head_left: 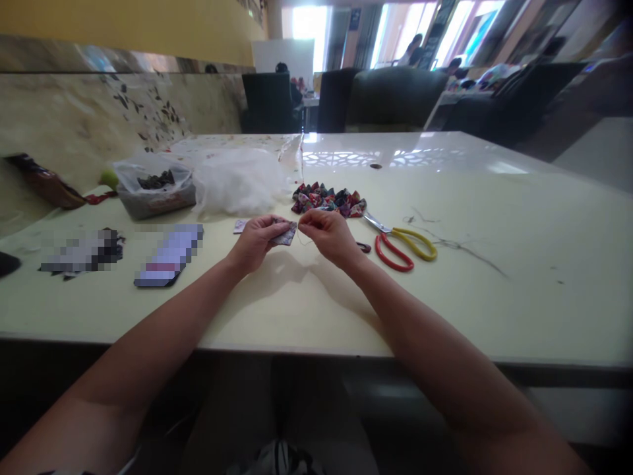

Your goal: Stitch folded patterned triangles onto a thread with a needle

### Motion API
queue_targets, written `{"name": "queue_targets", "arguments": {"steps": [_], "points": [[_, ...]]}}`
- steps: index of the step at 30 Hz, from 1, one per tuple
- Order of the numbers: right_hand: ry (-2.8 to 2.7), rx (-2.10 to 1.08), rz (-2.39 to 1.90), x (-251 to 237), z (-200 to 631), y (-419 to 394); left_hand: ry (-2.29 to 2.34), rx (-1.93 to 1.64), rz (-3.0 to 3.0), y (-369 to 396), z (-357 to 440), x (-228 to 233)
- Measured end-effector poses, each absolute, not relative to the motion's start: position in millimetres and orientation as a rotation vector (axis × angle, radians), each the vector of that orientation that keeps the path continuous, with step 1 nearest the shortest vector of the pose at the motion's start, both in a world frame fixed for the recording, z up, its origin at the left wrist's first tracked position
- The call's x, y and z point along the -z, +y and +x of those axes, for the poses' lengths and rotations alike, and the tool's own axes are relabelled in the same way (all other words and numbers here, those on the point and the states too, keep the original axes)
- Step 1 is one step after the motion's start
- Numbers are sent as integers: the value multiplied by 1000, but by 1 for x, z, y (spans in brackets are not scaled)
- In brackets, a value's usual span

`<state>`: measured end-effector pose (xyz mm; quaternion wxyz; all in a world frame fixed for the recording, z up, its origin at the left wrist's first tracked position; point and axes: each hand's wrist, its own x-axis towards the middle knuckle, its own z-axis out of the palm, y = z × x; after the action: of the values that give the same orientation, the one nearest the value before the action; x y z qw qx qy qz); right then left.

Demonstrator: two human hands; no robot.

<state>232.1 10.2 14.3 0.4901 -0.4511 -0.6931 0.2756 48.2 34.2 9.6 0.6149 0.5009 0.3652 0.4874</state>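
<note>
My left hand (256, 241) pinches a small patterned fabric piece (287, 234) just above the cream table (494, 277). My right hand (329, 236) is closed right beside it, its fingertips pinched at the fabric's edge on a thin thread or needle too small to make out. Just behind the hands lies a heap of small folded patterned fabric pieces (329, 199).
Scissors with red and yellow handles (403, 247) lie to the right of my right hand, loose threads (459, 247) beyond them. White stuffing (240, 178) and a plastic bag holding dark bits (153, 188) sit back left. A phone (171, 254) lies left. Dark chairs and people are far behind.
</note>
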Motion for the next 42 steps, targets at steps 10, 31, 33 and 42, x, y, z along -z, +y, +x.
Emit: {"name": "queue_targets", "arguments": {"steps": [10,31,33,42], "points": [[-1694,-796,-977,-11,240,15,798,-1005,1150,40,42,-9],[-1696,-875,-848,-5,242,22,765,-937,1138,38,37,-15],[-1703,-880,-832,-7,242,21,756,-945,1135,36,38,-17],[-1740,-877,-817,-10,244,21,742,-920,1152,38,37,-15]]}}
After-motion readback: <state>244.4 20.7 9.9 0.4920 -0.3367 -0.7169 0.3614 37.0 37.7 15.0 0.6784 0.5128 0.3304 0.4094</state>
